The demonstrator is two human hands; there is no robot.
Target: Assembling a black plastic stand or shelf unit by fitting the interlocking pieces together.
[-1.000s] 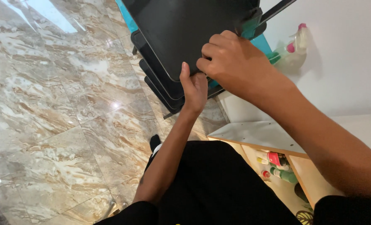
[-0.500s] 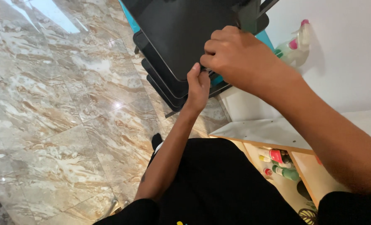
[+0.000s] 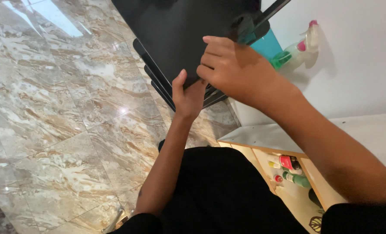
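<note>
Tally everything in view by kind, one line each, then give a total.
Hands: 2, left hand and right hand, both on the top black tray
Stacked black trays: cannot tell exactly; several edges show
Spray bottle: 1
Teal container: 1
Small bottles on the wooden shelf: about 4
Total, trays aside: about 8

Bare forearms, short black sleeves, black clothing over the lap.

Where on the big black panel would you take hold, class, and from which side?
Grip the black panel at its near lower edge, coming from below. That thin edge juts past the stacked panels, so fingers can wrap it, as the left hand and right hand show.
</note>
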